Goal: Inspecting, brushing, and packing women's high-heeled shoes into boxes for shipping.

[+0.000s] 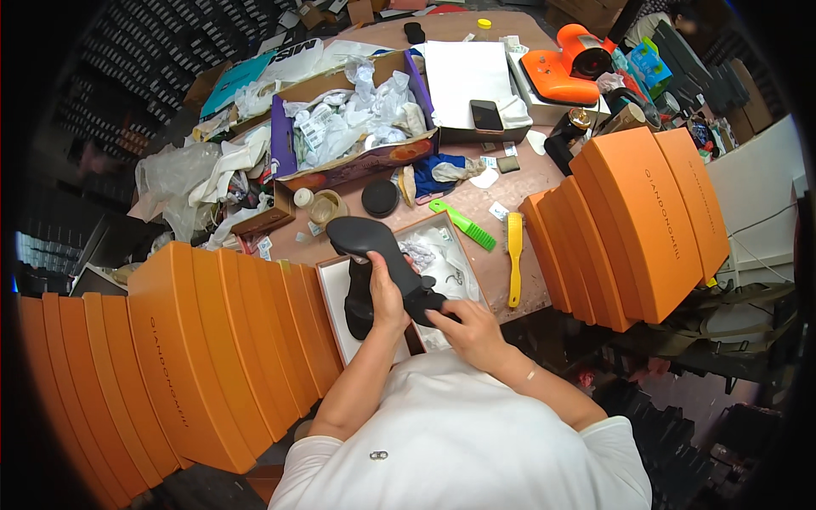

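Orange boxes point(212, 340) are flanking a black shoe point(374, 246); a green comb point(463, 224) and yellow brush point(514, 255) are lying beside it.

A row of orange box lids point(204, 357) stands on edge at the left, overlapping one another. A second row of orange lids point(646, 221) leans at the right. On the brown surface point(501, 280) lie a green comb point(462, 223) and, just beside it, a yellow brush point(514, 255). A round black lid point(379, 197) sits near a small glass jar point(326, 206). Behind them a large cardboard box point(357, 127) holds crumpled white paper. A white sheet point(466, 72) lies further back, with a black phone point(486, 114) at its near corner. An orange machine point(568, 61) stands at the far right. Clear plastic bags point(174, 178) pile up at the left edge.
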### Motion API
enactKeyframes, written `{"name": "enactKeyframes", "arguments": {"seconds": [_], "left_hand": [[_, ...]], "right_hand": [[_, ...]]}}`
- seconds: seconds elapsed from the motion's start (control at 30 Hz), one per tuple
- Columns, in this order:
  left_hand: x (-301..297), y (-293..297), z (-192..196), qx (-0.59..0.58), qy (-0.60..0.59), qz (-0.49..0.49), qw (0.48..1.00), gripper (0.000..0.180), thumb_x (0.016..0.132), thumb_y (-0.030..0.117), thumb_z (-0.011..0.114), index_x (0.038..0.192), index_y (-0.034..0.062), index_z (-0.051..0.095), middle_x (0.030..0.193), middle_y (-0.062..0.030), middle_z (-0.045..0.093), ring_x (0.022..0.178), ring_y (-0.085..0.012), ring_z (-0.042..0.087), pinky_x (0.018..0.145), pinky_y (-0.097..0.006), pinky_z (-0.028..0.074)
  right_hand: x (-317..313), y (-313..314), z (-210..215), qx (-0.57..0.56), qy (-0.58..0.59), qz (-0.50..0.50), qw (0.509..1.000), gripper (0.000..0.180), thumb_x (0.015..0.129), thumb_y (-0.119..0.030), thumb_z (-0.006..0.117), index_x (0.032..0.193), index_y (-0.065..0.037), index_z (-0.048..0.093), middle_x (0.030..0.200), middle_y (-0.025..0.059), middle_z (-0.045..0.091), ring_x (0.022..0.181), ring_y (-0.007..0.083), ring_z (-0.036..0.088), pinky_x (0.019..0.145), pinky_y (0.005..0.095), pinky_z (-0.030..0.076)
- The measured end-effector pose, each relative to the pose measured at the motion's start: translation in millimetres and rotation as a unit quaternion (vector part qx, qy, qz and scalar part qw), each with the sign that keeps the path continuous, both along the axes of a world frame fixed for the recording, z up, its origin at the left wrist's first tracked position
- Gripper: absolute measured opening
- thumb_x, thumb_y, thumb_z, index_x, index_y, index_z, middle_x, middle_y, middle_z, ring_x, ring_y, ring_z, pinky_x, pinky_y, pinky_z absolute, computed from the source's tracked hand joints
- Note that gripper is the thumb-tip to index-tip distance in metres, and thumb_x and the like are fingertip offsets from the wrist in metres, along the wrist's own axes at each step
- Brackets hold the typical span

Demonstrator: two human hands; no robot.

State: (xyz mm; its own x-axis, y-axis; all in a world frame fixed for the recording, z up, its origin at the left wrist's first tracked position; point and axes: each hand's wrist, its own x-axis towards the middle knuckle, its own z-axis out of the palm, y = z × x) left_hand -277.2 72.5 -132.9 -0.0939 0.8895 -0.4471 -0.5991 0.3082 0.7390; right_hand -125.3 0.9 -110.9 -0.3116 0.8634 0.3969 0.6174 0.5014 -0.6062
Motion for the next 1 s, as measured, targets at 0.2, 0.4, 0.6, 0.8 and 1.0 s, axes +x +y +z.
{"name": "enactKeyframes", "arguments": {"seconds": [0.2,0.4,0.6,0.8,1.0], "left_hand": [[1,3,0,0.013,-0.029,-0.018,0.999,0.064,0.095,0.063,0.033,0.091,0.0030,0.055,0.074,-0.0056,0.057,0.065,-0.0139,0.058,0.061,-0.026,0.050],[-11,2,6,0.073,-0.032,-0.108,0.991,0.067,0.094,0.064,0.032,0.095,0.0020,0.057,0.081,-0.0066,0.060,0.071,-0.0166,0.059,0.067,-0.028,0.051],[-14,-2,0,0.115,0.027,-0.215,0.969,0.067,0.095,0.064,0.031,0.103,0.0027,0.058,0.089,-0.0058,0.063,0.077,-0.0145,0.062,0.070,-0.028,0.053],[-6,-8,-4,0.028,-0.064,-0.228,0.971,0.076,0.093,0.069,0.021,0.112,0.0045,0.056,0.092,-0.0062,0.064,0.081,-0.0134,0.063,0.072,-0.027,0.053],[-5,-30,-14,0.024,0.228,-0.358,0.905,0.058,0.098,0.055,0.036,0.101,0.0010,0.057,0.084,-0.0130,0.062,0.077,-0.0250,0.063,0.069,-0.035,0.051]], "right_hand": [[-7,8,48,0.046,0.058,0.018,0.997,0.037,0.069,0.001,0.070,0.105,-0.008,0.068,0.093,0.0061,0.059,0.079,0.0243,0.057,0.067,0.0355,0.044],[44,-18,-11,-0.066,0.037,-0.084,0.994,0.036,0.072,0.001,0.068,0.107,-0.006,0.068,0.096,0.0118,0.059,0.085,0.0282,0.060,0.072,0.0380,0.050],[26,14,19,-0.126,0.048,0.108,0.985,0.035,0.075,0.002,0.067,0.109,-0.007,0.068,0.100,0.0108,0.058,0.089,0.0276,0.059,0.077,0.0363,0.049],[22,32,37,0.043,0.050,0.051,0.997,0.037,0.072,-0.004,0.069,0.109,-0.011,0.067,0.095,0.0058,0.059,0.087,0.0258,0.060,0.073,0.0373,0.047],[67,107,-49,-0.072,-0.015,-0.121,0.990,0.045,0.079,-0.015,0.066,0.122,-0.010,0.058,0.115,0.0151,0.056,0.106,0.0332,0.054,0.089,0.0433,0.043]]}}
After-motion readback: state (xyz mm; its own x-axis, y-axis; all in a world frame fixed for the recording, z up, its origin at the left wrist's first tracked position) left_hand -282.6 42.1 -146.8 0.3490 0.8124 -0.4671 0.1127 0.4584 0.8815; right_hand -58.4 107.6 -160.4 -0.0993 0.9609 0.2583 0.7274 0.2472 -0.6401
